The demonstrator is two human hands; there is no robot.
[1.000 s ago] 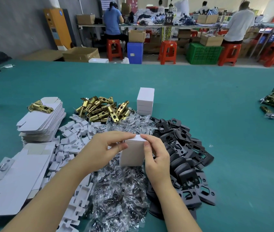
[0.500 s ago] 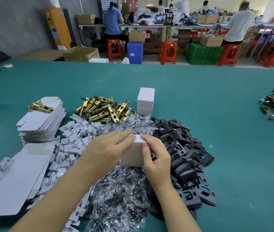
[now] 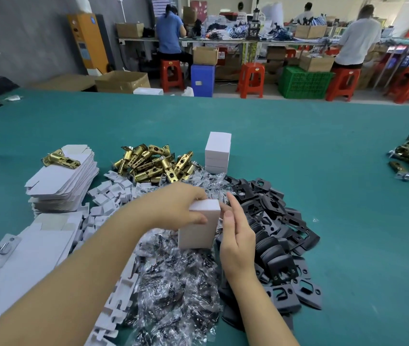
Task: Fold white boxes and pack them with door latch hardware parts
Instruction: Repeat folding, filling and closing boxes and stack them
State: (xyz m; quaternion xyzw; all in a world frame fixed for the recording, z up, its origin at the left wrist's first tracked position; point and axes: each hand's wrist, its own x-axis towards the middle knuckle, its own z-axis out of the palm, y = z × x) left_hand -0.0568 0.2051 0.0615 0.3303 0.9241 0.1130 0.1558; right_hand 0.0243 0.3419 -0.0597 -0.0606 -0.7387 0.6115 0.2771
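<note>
Two bare hands work over a teal-covered desk, with one small white cardboard box as the centre of everything. This box stands upright, long axis vertical, held just above a heap of clear plastic screw packets. From the box's left comes the left hand, its grip clamped on the top end: fingers curled over the top, thumb pressed on the near face. Just right of the box is the right hand, fingers straight and apart, holding nothing, fingertips near the upper right edge. Beyond the box lie brass-coloured metal door latches and a short stack of closed white boxes; the left hand seems placed to carry it there.
</note>
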